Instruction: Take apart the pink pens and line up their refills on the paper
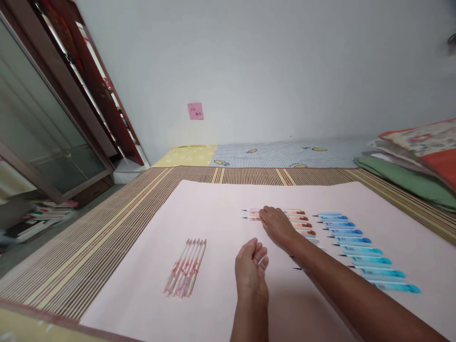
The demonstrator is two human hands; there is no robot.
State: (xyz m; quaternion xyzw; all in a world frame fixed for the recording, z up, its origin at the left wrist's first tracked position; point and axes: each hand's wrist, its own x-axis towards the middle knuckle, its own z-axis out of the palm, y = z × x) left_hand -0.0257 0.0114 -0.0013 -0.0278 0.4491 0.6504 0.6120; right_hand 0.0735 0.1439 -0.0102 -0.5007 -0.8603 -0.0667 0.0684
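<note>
My right hand (277, 227) reaches over a middle column of slim pens with brown ends (304, 219). Its fingertips press together at the upper pens, whose dark pointed tips face left. My right forearm hides part of this column. My left hand (250, 267) hovers lower and nearer, palm turned right, with its fingers loosely curled and nothing visible in them. To the right lies a column of blue-ended pens (356, 241), also with dark tips pointing left. Several pink-and-white patterned pens (185, 268) lie side by side at the left, tips facing away.
Everything lies on a large pale pink sheet (149, 266) over a striped mat (96, 232). Folded bedding and cushions (409, 178) are stacked at the right. A pink sticky note (195, 111) is on the wall behind. Glass doors (42, 114) stand at the left.
</note>
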